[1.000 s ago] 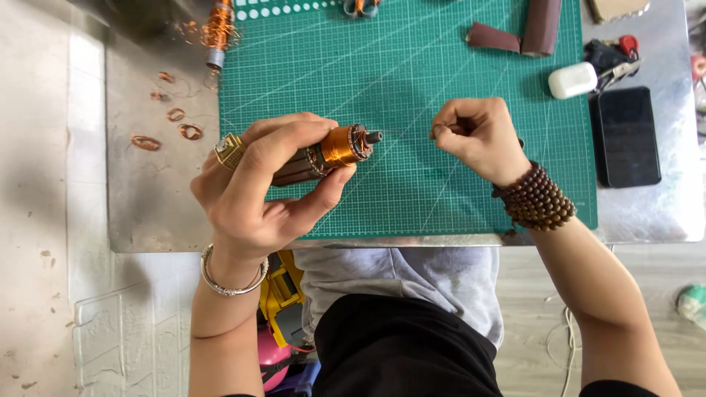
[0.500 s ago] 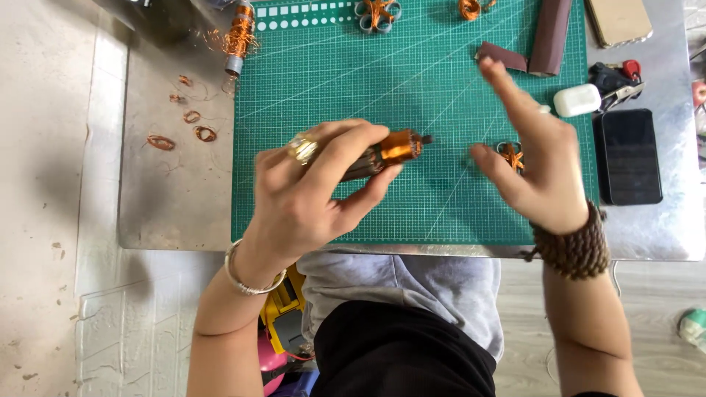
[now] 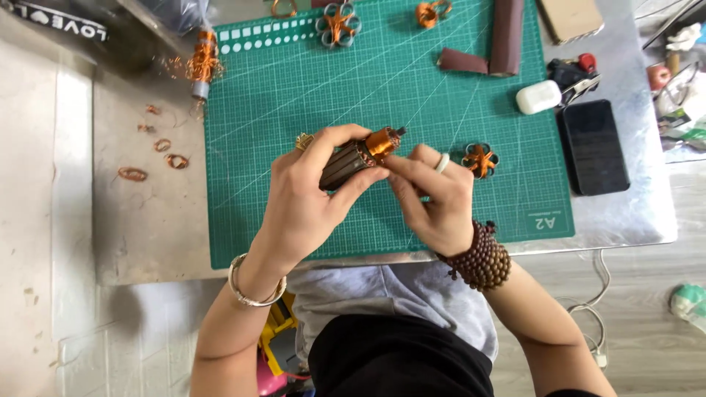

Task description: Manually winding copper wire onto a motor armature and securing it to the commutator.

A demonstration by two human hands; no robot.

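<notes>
While both hands meet over the middle of the frame, the metal table (image 3: 147, 235) carries everything, with the green mat (image 3: 382, 95) covering most of it.

Largest items first: black phone (image 3: 593, 145) at right, off the mat edge. Two brown sandpaper rolls (image 3: 507, 33) at top, right of centre. White earbud case (image 3: 538, 96) just left of the phone's top. Second wound rotor (image 3: 201, 66) at upper left, loose copper strands frayed around it. Small copper-wound rings: one at top centre (image 3: 338, 22), one just right of the right hand (image 3: 480, 159). Copper wire scraps (image 3: 133, 174) scattered on bare metal at left.

Left hand (image 3: 305, 202): closed around the rotor (image 3: 357, 156), fingers wrapped over its dark slotted body, copper end pointing up and right. Held above the mat, not resting on it.

Right hand (image 3: 430, 202): thumb and forefinger pinched together at the rotor's copper end, touching it. Whether a wire strand sits in the pinch is too fine to tell. Other fingers curled in.

Step in hand, by my reading: working the copper winding at the rotor's end, either picking at or pulling wire. Next move likely calls for a firm left-hand hold against twisting and a sure fingertip purchase on a single strand.
</notes>
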